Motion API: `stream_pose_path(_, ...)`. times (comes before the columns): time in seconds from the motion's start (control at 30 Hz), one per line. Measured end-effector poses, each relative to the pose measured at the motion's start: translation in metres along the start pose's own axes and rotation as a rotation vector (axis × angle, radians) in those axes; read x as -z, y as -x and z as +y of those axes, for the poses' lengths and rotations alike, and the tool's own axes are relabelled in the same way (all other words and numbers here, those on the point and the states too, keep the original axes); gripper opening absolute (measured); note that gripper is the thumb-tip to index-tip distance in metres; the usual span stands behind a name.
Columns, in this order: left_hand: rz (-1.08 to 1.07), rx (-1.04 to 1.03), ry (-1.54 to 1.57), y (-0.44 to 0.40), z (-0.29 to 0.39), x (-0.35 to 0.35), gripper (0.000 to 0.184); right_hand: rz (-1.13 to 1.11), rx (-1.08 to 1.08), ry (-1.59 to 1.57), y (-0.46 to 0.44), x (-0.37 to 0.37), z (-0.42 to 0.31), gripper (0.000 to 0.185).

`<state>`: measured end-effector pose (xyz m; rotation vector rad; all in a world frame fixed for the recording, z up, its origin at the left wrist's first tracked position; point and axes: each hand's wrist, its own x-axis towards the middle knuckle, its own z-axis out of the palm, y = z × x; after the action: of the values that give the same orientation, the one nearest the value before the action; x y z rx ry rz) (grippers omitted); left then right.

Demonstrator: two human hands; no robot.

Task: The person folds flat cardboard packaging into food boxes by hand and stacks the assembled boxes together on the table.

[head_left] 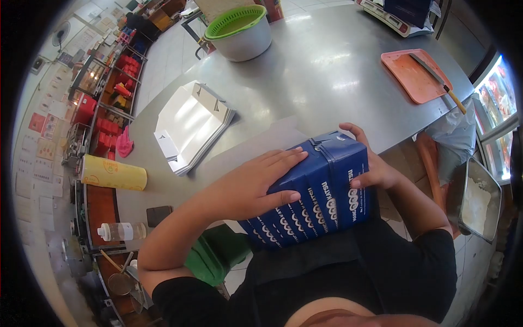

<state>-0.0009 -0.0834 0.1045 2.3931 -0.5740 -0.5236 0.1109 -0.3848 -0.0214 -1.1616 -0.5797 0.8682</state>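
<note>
A bundle of blue printed cartons (321,191), pressed together in a row, rests against my body at the near edge of the metal table (305,82). My left hand (275,177) lies over its top left side, fingers and thumb spread around it. Around its right end is my right hand (373,166), with the thumb on the printed face and the fingers behind. Both hands hold the bundle between them. On the table to the left lies a stack of flat white cartons (190,125).
A grey pot with a green basket (239,35) stands at the back. At right are a pink tray (408,82) with a knife (436,76), a scale (389,19), a metal tray (479,201) and another person's arm (430,163). A yellow roll (114,173) and bottle (122,231) sit left.
</note>
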Motion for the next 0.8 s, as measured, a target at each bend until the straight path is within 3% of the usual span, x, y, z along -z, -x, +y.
stream_pose_path(0.3,0.005,0.053,0.117,0.005,-0.014,0.000,0.081,0.039,-0.011,-0.069,-0.003,0.026,-0.008,0.130)
stream_pose_path(0.47,0.149,0.100,-0.113,0.016,-0.001,0.003,0.075,0.127,0.022,-0.158,0.006,0.057,-0.025,0.121)
stream_pose_path(0.57,0.325,0.095,-0.385,0.026,0.006,-0.004,0.073,0.373,-0.054,-0.281,0.020,0.117,-0.006,0.059)
stream_pose_path(0.6,0.401,0.083,-0.482,0.032,0.007,-0.008,0.073,0.507,-0.069,-0.300,0.020,0.124,-0.011,0.049)
stream_pose_path(0.67,0.518,0.126,-0.623,0.047,0.011,-0.011,0.075,0.594,0.027,-0.352,0.010,0.134,-0.023,0.045)
stream_pose_path(0.7,0.578,0.148,-0.693,0.054,0.015,-0.014,0.077,0.633,0.176,-0.327,0.006,0.135,-0.029,0.044)
stream_pose_path(0.8,0.823,0.412,-0.636,0.078,0.031,-0.036,0.076,0.718,0.331,-0.422,0.004,0.112,-0.038,0.043)
